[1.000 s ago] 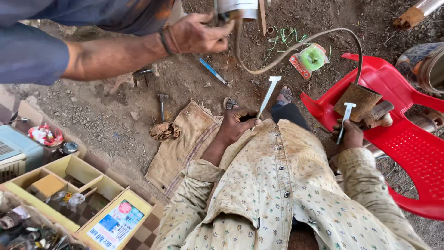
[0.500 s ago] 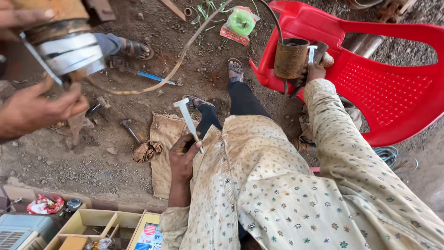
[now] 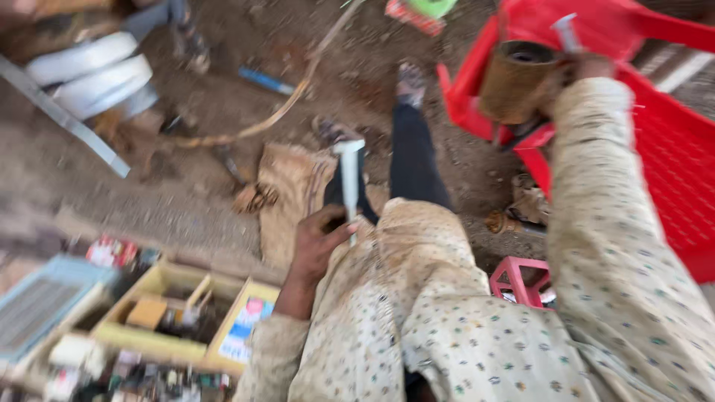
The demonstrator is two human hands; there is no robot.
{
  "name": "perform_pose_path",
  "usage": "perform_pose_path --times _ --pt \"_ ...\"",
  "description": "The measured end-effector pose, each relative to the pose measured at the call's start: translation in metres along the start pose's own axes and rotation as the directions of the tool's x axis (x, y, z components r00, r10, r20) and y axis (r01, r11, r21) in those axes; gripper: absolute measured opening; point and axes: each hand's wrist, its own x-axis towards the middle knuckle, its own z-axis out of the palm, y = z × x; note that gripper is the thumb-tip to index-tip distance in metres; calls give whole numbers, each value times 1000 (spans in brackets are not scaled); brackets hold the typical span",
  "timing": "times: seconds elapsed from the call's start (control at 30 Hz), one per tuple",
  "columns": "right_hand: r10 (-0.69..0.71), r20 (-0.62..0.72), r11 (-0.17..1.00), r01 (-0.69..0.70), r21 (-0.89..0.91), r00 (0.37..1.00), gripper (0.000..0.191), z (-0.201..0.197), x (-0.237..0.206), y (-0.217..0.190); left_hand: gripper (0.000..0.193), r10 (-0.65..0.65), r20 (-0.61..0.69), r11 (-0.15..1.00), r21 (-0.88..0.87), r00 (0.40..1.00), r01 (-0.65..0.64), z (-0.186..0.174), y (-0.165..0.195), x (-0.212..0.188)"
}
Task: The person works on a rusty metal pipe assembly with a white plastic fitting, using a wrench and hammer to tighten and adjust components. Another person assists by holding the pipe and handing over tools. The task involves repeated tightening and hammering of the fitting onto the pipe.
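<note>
Left hand (image 3: 319, 242) is gripping a pale tool (image 3: 348, 182), fingers wrapped tight round its lower end, so the shaft is sticking up past the fingertips and tilting a little away from the body. The grip low on the handle is probably keeping the working end free, though blur is hiding what kind of tool it is. The hand is resting against the patterned shirt (image 3: 417, 298) at the knee, likely parked there for support.

Right hand (image 3: 588, 71) is reaching out over the red chair (image 3: 663, 141), arm nearly straight. It is pressing against a rusty brown cylinder (image 3: 518, 80), which is sitting on the chair's edge just left of the fingers; cannot tell whether the fingers are closing round it or only steadying it. A second pale tool (image 3: 566, 31) is poking up beside the knuckles, seemingly held in the same hand.

Beyond the left fingers a sack cloth (image 3: 290, 190) is lying on the dirt, and a blue pen-like thing (image 3: 267, 80) farther off. Below the left wrist a yellow tray (image 3: 186, 316) of small parts is sitting. A small red stool (image 3: 521, 279) is showing under the right sleeve.
</note>
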Motion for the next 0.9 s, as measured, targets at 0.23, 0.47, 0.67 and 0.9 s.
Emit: perform_pose_path --times 0.23,0.47,0.67,0.9 --pt "629 467 -184 -466 866 621 32 8 -1 3 34 67 61 973 -223 996 -52 24 17 8" --pt "619 450 -125 -485 866 644 32 1 -10 0 34 70 33 941 -333 997 -55 18 39 6" --pt "642 521 -206 -529 823 562 32 8 -8 -1 31 50 82 834 -552 995 4 20 48 0" --pt "631 599 -202 -641 741 494 37 12 -16 -8 30 91 183 649 -756 979 81 15 60 -11"
